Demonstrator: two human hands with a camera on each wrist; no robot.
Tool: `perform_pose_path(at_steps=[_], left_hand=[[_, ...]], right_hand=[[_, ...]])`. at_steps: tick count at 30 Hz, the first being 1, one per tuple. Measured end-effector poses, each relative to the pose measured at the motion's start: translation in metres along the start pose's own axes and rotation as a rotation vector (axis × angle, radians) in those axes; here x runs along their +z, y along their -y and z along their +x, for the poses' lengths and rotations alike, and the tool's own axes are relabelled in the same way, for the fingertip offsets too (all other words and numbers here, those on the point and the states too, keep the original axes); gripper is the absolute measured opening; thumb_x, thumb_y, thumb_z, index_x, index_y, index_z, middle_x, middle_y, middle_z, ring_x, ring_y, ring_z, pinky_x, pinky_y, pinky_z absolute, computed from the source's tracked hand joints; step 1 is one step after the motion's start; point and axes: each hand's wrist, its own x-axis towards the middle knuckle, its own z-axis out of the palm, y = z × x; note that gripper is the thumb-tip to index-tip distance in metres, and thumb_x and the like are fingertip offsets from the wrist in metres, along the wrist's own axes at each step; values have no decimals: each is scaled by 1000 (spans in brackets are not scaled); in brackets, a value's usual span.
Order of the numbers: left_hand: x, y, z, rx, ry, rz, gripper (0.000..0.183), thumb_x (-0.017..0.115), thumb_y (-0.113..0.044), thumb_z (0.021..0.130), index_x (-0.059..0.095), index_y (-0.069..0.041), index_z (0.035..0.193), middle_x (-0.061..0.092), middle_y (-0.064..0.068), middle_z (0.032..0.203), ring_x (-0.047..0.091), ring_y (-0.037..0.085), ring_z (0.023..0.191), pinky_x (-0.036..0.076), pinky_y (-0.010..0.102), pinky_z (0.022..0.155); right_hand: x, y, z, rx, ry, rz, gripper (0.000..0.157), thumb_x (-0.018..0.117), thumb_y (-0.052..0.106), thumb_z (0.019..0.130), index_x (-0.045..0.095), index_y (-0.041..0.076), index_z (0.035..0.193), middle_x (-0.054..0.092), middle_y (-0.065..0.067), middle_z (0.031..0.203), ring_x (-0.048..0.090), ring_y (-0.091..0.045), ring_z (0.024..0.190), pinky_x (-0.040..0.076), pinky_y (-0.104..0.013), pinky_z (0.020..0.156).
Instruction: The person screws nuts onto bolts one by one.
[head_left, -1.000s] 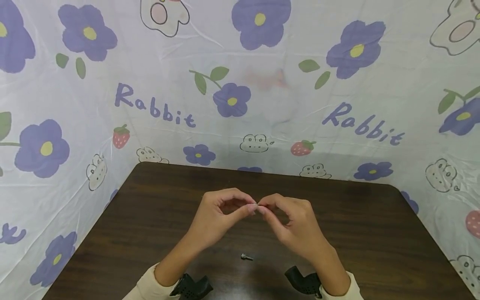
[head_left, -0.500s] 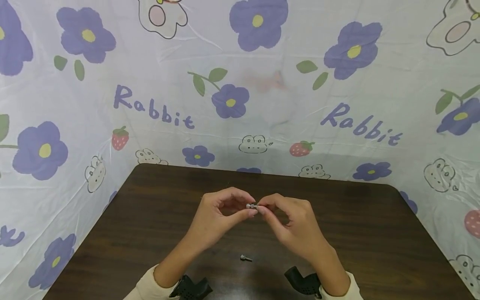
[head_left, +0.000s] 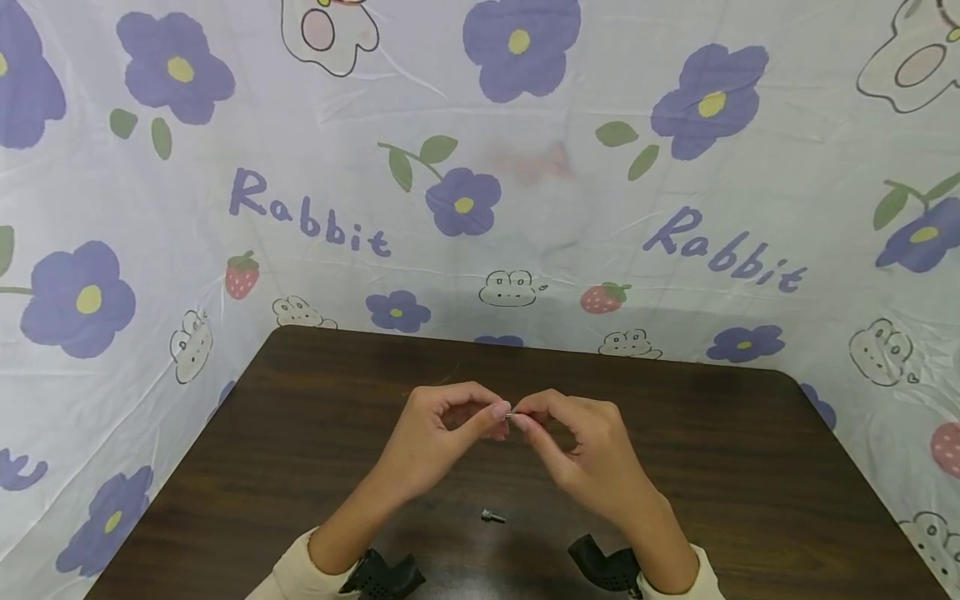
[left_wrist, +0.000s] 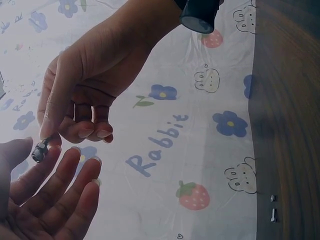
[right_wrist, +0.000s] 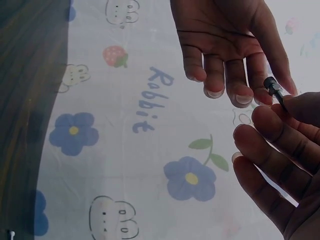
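Between the thumb and fingertips of my right hand, the thin shank of a small metal bolt is pinched. My left hand has its thumb and index finger curled about the bolt's head end, where a nut sits near the head. In the head view, the left thumb covers most of that end. The left hand's other fingers show loosely bent in the right wrist view. Another small bolt lies on the dark wooden table, below and between both hands.
A small nut-like piece and a bolt-shaped piece show on the table in the left wrist view. A patterned curtain stands behind the table and along its sides. Black devices are strapped at both wrists.
Half a second ago the left thumb and finger stood apart, baring the bolt's head; now they close over it again. The right hand keeps its pinch, and the bolt on the table stays put.
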Motion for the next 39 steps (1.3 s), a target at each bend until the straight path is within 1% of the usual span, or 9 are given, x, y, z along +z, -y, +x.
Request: perform_pose_path(at_steps=[4,12,17,21,25,28,30,34,39], left_hand=[[1,0,0,-10,16,10,9,69,-17,99,77,-12,98,74,3,83,73,20,73,62,35,70],[3,2,-3,-3,11,12,10,68,-14,99,76,-12,94,73,2,80,72,21,71,60,35,64],[4,3,-3,-9,4,36,25,62,-17,103,74,-13,81,72,-1,75,71,19,71,60,34,68],[3,3,-4,-29,-27,118,40,57,-22,106,72,-16,69,70,-7,69,63,13,65,50,26,58],[3,3,-3,-35,-43,75,37,53,-22,108,74,-12,79,73,-3,74,67,14,66,57,29,62],[3,4,-2,-2,-53,-47,22,56,-16,106,72,-7,95,74,6,85,73,23,75,62,39,71],[2,4,-1,42,-63,-97,9,63,-11,102,71,-6,103,73,9,93,73,26,79,62,41,72],[1,3,0,133,-67,-98,20,76,-1,90,72,-5,109,73,9,101,73,25,85,62,40,73],[1,3,1,201,-68,-79,22,78,6,85,76,-5,104,72,8,99,71,24,85,62,41,75]], right_hand=[[0,0,-1,-5,0,-4,9,66,17,101,70,9,100,71,4,79,61,-5,63,50,-17,58],[3,1,-1,-13,9,2,4,69,11,98,70,9,101,72,1,80,64,-6,65,53,-19,61],[5,2,3,-31,24,-8,7,66,15,101,71,10,101,73,2,82,61,-4,63,51,-18,58],[7,3,4,-43,39,-2,4,69,11,98,71,9,100,74,3,86,62,-4,65,53,-19,60],[8,2,3,-39,29,1,6,67,13,100,71,8,99,74,2,84,65,-5,68,54,-19,61],[7,2,2,-29,-9,-1,12,65,18,101,70,8,98,73,2,80,63,-5,64,52,-18,58],[6,1,2,-26,-39,3,15,64,21,102,70,8,98,72,2,79,62,-5,64,52,-19,58],[5,0,0,-26,-72,8,21,61,25,104,69,7,97,70,2,76,64,-6,64,53,-20,59],[5,1,1,-38,-97,4,22,60,26,104,69,7,97,69,2,73,64,-7,63,52,-19,59]])
